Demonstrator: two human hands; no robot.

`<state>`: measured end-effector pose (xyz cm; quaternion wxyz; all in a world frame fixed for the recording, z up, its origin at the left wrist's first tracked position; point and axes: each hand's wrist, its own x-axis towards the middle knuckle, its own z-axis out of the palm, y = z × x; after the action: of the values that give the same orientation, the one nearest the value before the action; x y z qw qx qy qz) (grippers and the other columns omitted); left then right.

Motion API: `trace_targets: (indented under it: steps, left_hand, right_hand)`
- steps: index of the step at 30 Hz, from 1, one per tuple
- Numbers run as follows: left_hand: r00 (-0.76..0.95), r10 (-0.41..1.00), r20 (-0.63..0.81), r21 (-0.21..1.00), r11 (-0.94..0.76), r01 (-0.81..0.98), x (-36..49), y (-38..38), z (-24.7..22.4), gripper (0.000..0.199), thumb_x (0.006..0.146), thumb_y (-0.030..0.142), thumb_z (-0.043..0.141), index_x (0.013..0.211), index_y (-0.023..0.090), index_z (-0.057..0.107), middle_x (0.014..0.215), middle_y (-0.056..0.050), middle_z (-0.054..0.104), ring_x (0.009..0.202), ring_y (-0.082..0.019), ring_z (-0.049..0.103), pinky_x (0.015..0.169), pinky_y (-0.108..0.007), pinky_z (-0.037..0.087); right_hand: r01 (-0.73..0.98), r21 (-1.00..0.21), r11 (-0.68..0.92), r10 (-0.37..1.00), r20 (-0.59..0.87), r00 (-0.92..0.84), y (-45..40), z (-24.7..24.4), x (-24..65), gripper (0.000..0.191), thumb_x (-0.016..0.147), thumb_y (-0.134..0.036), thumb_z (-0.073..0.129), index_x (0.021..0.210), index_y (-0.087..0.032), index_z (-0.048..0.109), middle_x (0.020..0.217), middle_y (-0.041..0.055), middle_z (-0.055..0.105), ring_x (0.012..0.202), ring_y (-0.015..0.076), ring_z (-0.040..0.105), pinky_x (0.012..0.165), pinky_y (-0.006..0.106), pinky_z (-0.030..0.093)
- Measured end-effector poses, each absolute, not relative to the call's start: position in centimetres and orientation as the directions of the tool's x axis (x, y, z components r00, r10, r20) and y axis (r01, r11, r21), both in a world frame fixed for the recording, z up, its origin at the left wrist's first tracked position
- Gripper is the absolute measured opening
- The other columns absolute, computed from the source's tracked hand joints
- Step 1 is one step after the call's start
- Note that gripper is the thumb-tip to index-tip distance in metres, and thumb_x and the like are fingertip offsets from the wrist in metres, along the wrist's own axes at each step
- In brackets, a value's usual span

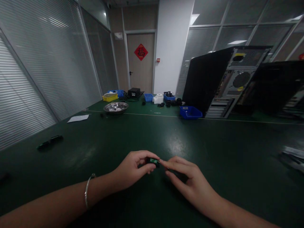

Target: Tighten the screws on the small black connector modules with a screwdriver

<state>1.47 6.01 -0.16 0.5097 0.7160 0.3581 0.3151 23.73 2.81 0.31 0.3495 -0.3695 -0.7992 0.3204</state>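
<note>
In the head view, my left hand (133, 169) pinches a small black device with a green circuit board (154, 161) showing in it, held just above the green table (114, 136). The thumb lies along its near side and the fingers behind it. From the right, the index fingertip of my right hand (186, 175) touches the device's end. The thumb of that hand is stretched out below, apart from the index finger, and nothing can be clearly made out between them. Fine detail on the device is too small to read.
Small dark and green parts (49, 142) lie at left near white paper (78, 118). Farther back stand a metal dish (116, 111), a yellow tray (110, 97), a blue bin (190, 112) and a white device (158, 98). A computer tower (211, 82) rises at right.
</note>
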Motion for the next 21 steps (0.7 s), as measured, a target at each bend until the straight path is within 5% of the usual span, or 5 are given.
trace_targets:
  steps: [9,21]
  left_hand:
    - [0.575,0.813,0.093,0.956,-0.234,0.176,1.46,5.7,0.28,0.028,0.085,0.02,0.062,0.112,0.015,0.063,0.102,-0.008,0.065,0.077,-0.016,0.064,0.074,-0.032,0.053]
    - [0.53,0.848,0.023,0.998,-0.048,0.034,2.02,5.6,0.46,0.023,0.079,0.015,0.067,0.102,0.012,0.067,0.086,-0.005,0.069,0.073,-0.015,0.064,0.073,-0.031,0.053]
  right_hand:
    - [0.378,-0.767,0.519,0.816,0.313,-0.486,2.78,0.51,23.59,0.035,0.091,-0.013,0.054,0.123,-0.024,0.064,0.096,0.006,0.064,0.084,0.0178,0.063,0.073,0.03,0.051]
    - [0.357,-0.761,0.542,0.808,0.355,-0.47,2.88,0.32,23.76,0.028,0.088,-0.012,0.058,0.112,-0.022,0.068,0.098,0.0069,0.068,0.09,0.0198,0.064,0.079,0.031,0.052]
